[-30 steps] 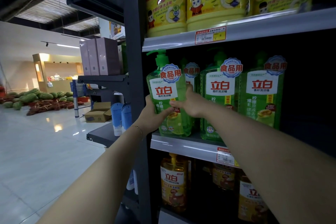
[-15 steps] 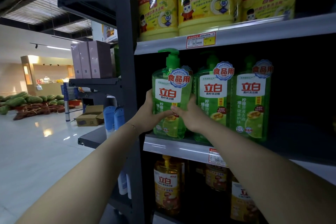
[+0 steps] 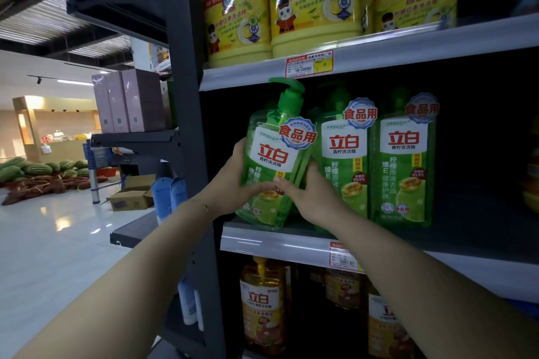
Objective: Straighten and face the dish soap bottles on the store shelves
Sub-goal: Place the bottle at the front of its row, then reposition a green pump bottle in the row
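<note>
Since the green pump bottle (image 3: 272, 154) looks full and is smooth plastic, expect it to feel heavy and a little slippery. Hold its broad sides low, never the pump. Your left hand (image 3: 233, 183) and right hand (image 3: 312, 198) curl round it from either side, thumbs nearly meeting on its front. It tilts at the left end of the middle shelf (image 3: 291, 242), just beside the next green bottle (image 3: 344, 160).

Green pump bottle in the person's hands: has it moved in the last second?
Yes. The green pump bottle has shifted right, away from the dark shelf post and toward the neighbouring green bottle, and it now tilts.
</note>
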Action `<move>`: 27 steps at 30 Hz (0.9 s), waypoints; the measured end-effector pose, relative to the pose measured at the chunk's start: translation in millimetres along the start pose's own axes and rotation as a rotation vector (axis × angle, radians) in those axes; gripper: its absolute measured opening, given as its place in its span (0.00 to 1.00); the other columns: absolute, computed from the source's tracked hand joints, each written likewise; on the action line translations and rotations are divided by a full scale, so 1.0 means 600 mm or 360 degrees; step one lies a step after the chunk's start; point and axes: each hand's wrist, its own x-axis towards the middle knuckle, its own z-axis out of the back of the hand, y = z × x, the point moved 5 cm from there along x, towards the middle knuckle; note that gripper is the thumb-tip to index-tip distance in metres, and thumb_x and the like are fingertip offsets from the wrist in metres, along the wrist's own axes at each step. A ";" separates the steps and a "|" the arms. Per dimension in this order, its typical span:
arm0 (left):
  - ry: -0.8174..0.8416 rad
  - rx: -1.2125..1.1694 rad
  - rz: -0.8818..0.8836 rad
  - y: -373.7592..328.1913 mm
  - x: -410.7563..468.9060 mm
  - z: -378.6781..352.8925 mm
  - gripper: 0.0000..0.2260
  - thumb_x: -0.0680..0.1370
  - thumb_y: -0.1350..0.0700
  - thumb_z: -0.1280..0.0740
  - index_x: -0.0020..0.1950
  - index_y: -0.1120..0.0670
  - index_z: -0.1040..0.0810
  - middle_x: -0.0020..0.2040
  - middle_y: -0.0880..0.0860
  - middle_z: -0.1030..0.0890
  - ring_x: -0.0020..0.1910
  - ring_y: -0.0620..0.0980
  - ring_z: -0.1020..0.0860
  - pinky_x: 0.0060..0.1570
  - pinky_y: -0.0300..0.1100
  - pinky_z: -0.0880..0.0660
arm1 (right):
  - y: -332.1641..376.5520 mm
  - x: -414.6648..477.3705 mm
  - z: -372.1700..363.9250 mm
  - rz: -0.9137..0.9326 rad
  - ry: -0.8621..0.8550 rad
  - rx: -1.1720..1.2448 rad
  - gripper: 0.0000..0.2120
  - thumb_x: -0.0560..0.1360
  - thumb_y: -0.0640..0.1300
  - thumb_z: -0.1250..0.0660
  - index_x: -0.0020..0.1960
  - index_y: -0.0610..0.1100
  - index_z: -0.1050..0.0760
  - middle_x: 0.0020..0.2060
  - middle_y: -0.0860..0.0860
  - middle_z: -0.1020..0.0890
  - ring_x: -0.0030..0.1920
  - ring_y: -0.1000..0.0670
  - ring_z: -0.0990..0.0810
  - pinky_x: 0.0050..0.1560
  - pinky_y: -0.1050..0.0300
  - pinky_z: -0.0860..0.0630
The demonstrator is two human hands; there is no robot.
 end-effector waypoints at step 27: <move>-0.0055 -0.0384 0.0426 0.035 0.031 0.019 0.24 0.76 0.52 0.30 0.70 0.49 0.35 0.57 0.47 0.20 0.53 0.45 0.19 0.40 0.37 0.22 | 0.010 0.066 -0.018 -0.0068 -0.0218 -0.0071 0.16 0.76 0.53 0.34 0.57 0.42 0.25 0.48 0.48 0.18 0.44 0.48 0.18 0.45 0.51 0.20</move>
